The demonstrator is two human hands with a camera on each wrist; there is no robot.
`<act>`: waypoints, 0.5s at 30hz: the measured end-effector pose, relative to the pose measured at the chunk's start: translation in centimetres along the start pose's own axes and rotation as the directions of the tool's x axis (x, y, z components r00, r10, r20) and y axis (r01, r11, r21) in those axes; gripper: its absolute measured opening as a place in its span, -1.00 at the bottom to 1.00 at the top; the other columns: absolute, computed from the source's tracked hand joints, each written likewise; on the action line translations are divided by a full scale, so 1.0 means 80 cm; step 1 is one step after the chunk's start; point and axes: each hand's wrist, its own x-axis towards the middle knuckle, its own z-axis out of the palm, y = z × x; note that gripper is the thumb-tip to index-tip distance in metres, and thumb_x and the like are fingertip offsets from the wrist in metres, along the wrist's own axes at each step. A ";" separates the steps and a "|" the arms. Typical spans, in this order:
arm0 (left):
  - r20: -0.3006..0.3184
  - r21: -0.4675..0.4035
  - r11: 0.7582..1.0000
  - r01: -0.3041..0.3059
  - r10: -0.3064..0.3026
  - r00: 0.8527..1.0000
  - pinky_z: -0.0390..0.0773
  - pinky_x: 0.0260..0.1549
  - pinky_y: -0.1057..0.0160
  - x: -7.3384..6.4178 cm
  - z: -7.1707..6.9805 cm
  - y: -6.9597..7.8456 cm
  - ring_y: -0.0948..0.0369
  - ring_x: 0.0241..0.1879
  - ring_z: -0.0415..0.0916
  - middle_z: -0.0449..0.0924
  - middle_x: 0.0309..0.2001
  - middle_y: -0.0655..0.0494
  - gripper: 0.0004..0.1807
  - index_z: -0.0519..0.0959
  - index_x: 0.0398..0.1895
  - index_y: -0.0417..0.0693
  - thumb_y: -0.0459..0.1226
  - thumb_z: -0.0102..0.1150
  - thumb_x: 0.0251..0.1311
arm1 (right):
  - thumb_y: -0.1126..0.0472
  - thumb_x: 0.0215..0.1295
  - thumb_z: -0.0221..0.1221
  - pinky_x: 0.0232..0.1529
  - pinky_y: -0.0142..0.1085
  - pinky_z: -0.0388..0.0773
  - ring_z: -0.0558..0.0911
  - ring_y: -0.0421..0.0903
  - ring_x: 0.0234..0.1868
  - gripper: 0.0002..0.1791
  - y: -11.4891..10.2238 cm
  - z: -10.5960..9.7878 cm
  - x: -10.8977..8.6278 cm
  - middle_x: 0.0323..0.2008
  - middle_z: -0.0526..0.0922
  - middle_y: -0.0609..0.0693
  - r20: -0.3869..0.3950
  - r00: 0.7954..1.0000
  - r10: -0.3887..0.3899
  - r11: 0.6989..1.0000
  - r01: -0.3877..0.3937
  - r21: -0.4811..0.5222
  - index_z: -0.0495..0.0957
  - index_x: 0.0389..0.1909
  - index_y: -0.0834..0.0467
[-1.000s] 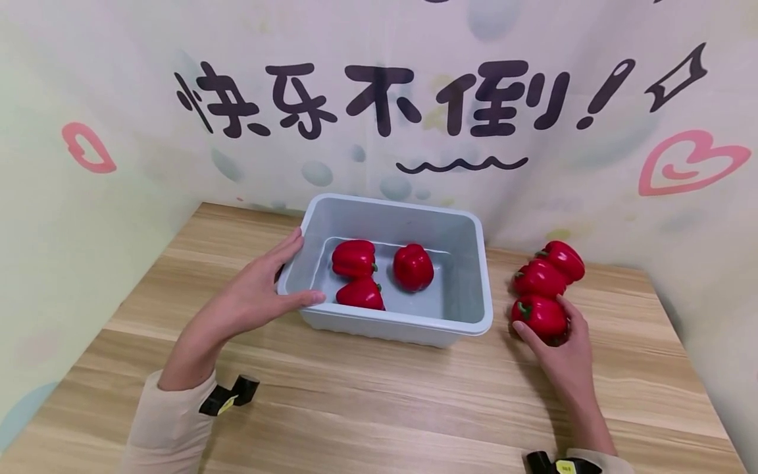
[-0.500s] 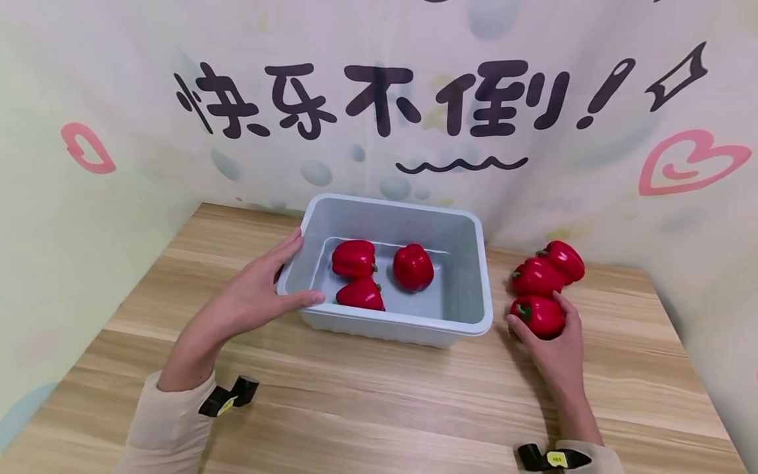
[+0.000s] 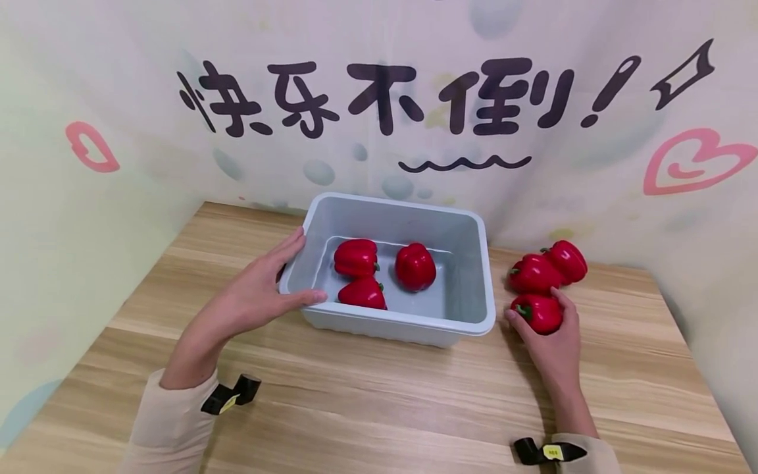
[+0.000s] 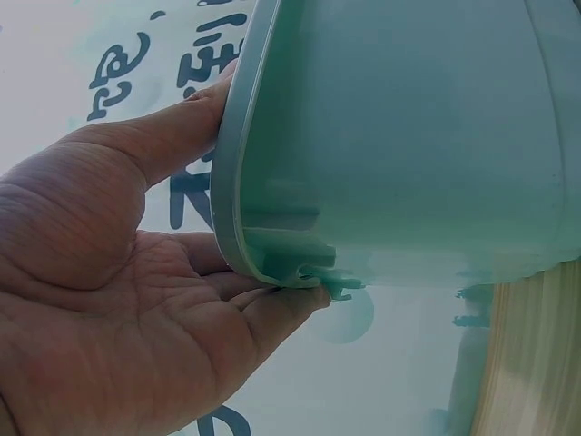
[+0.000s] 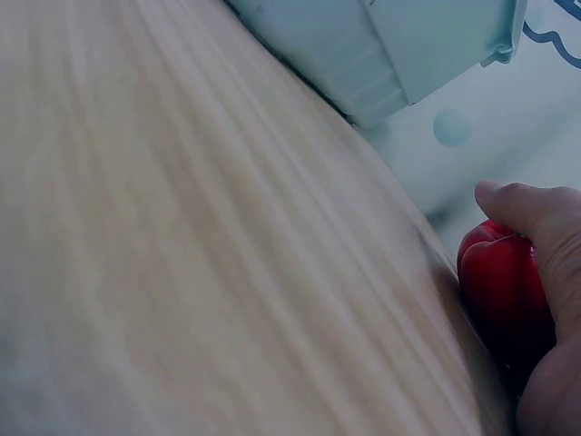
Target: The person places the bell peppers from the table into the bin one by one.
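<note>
A light grey-blue plastic bin (image 3: 387, 322) stands on the table with three red bell peppers inside: one at the back left (image 3: 355, 257), one at the front left (image 3: 362, 293) and one farther right (image 3: 415, 266). My left hand (image 3: 254, 293) holds the bin's left end, thumb over the front rim. In the left wrist view its fingers reach under the bin's lip (image 4: 238, 136). To the right of the bin my right hand (image 3: 553, 352) grips a red bell pepper (image 3: 540, 314) between thumb and fingers, its green stem facing left. The right wrist view shows this pepper (image 5: 504, 286) low by the tabletop.
Two more red peppers lie behind the gripped one, a nearer one (image 3: 535, 273) and a farther one (image 3: 566, 262). A printed cloth backdrop (image 3: 379, 151) hangs right behind the wood-grain table (image 3: 379, 408). Black wrist cameras sit on both sleeves.
My right hand has shifted slightly left, with its fingers round the front pepper. The pepper behind it has nudged left a little. My left hand and the bin stay put.
</note>
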 end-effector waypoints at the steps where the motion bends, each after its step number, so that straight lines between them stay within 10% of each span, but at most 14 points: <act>1: 0.001 0.000 1.000 0.001 -0.001 1.000 0.31 0.51 -0.32 0.000 0.000 0.000 -0.21 0.70 -0.03 -0.17 0.76 -0.03 0.16 -0.03 0.73 -0.09 0.08 0.45 0.28 | 0.02 0.27 0.49 0.44 0.31 0.44 0.25 0.18 0.58 0.08 0.000 0.000 0.000 0.63 0.22 0.09 -0.002 1.000 0.000 1.000 0.000 -0.001 0.05 0.68 -0.08; 15: 0.005 -0.019 1.000 -0.001 0.001 1.000 0.33 0.50 -0.33 0.001 0.001 0.000 -0.22 0.70 -0.03 -0.18 0.77 -0.02 0.15 -0.04 0.73 -0.08 0.07 0.45 0.28 | 0.06 0.31 0.46 0.34 -0.03 0.55 0.29 0.09 0.53 0.00 -0.005 -0.005 -0.006 0.59 0.30 0.05 -0.027 1.000 -0.008 1.000 0.008 -0.016 0.11 0.66 -0.07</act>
